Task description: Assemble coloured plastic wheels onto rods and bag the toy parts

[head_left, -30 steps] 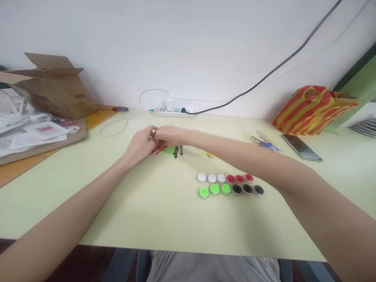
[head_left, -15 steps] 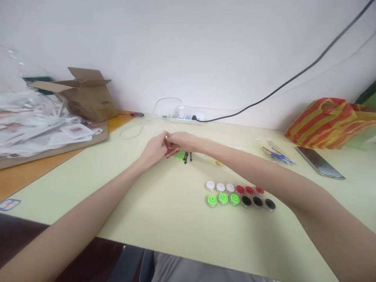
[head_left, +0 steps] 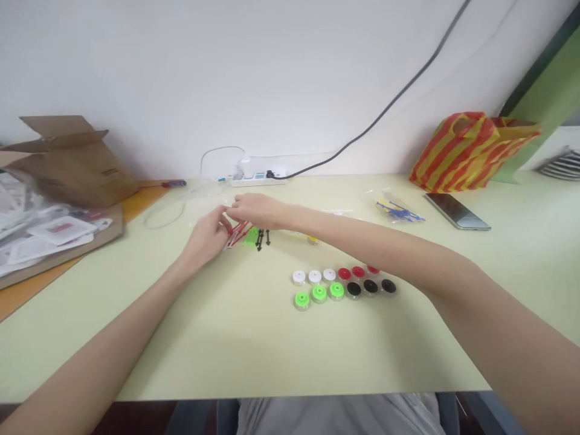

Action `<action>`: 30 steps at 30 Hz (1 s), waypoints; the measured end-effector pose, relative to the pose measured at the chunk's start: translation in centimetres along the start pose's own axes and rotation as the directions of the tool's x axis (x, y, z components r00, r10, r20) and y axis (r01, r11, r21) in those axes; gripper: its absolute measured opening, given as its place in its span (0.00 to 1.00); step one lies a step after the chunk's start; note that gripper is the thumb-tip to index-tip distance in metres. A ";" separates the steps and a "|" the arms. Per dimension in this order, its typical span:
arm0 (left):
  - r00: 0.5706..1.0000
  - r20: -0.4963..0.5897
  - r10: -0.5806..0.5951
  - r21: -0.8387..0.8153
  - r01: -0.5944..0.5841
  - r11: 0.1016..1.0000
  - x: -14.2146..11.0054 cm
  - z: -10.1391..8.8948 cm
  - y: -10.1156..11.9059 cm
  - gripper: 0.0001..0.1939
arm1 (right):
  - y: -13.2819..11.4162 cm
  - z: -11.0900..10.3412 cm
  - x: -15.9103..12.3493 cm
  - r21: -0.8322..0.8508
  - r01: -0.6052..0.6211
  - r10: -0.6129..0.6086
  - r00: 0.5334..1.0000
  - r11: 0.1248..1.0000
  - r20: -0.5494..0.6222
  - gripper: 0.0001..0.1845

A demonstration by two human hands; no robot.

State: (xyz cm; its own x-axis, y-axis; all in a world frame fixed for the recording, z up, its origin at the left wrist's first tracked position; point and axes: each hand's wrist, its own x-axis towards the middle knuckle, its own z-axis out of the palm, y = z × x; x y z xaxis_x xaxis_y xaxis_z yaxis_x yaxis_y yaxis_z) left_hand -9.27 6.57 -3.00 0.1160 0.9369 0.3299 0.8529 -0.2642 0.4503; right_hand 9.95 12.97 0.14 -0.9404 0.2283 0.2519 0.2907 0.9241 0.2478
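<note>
My left hand (head_left: 209, 234) and my right hand (head_left: 256, 209) meet fingertip to fingertip over the back of the table. Fingers on both are closed in a pinch; what they grip is too small to make out. Right below them lie red rods (head_left: 238, 232) with some white ones, beside green rods (head_left: 251, 236) and black rods (head_left: 260, 240) with wider ends. Closer to me sit two rows of small round wheels with clear rims: white wheels (head_left: 315, 277) and red wheels (head_left: 344, 274) behind, green wheels (head_left: 319, 293) and black wheels (head_left: 370, 287) in front.
A power strip (head_left: 258, 177) with a black cable lies along the wall, near a screwdriver (head_left: 174, 183). At left are a cardboard box (head_left: 77, 163) and white packets (head_left: 58, 232). At right are a clear bag with blue pieces (head_left: 399, 211), a phone (head_left: 457, 211) and a striped bag (head_left: 466, 154).
The view has swung to the right, so everything sits further left in it. More white rods show by the red ones. My hands stay together, fingertips still pinched.
</note>
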 end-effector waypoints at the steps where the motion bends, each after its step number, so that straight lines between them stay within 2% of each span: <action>1: 1.000 0.002 -0.009 0.006 0.009 1.000 0.0 0.0 0.0 0.19 | 0.0 -0.2 -0.1 -0.056 0.007 -0.006 1.000 0.998 0.019 0.18; 6: 1.000 0.017 -0.025 -0.023 0.026 0.999 -0.2 0.0 0.6 0.21 | 0.2 -1.1 -1.1 -0.177 0.003 0.004 0.999 0.984 0.042 0.22; 12: 0.999 0.032 -0.035 -0.094 0.038 0.995 -0.7 -0.5 1.5 0.30 | 1.0 -3.1 -4.6 -0.198 0.029 -0.040 0.998 0.980 -0.056 0.20; 15: 0.997 0.059 -0.059 -0.137 0.066 0.988 -0.8 -0.6 1.6 0.30 | 0.9 -5.1 -8.4 -0.190 -0.026 0.012 0.997 0.982 -0.077 0.21; 17: 0.997 0.060 -0.054 -0.147 0.062 0.987 -0.7 -0.5 1.5 0.29 | 0.4 -6.4 -11.6 -0.180 -0.075 0.059 0.994 0.981 -0.091 0.19; 21: 0.998 0.044 -0.047 -0.049 0.049 0.998 -0.6 -0.5 1.2 0.25 | -1.8 -7.9 -19.3 -0.169 -0.182 0.168 0.981 0.969 -0.096 0.19; 23: 0.995 0.083 -0.055 0.039 0.052 0.998 -0.5 -0.6 1.1 0.21 | -3.0 -8.0 -23.1 -0.126 -0.266 0.249 0.958 0.956 -0.141 0.21; 25: 0.990 0.121 -0.066 0.113 0.053 0.992 -0.5 -0.9 0.9 0.15 | -3.8 -7.6 -26.5 -0.062 -0.362 0.341 0.915 0.930 -0.217 0.20; 28: 0.986 0.141 -0.084 0.161 0.061 0.985 -0.6 -1.5 0.9 0.10 | -3.9 -7.0 -29.9 0.054 -0.503 0.490 0.805 0.863 -0.335 0.15; 30: 0.983 0.158 -0.091 0.170 0.064 0.983 -0.7 -1.7 0.9 0.10 | -3.3 -6.6 -31.0 0.080 -0.555 0.542 0.756 0.828 -0.367 0.14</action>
State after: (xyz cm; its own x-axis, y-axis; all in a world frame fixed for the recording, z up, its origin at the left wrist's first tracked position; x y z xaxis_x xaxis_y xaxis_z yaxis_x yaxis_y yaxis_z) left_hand -9.49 5.29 -1.40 0.1166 0.9814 0.1526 0.9327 -0.1610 0.3226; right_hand 39.32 0.76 -2.30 -0.4884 0.5613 0.6682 0.7488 0.6628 -0.0095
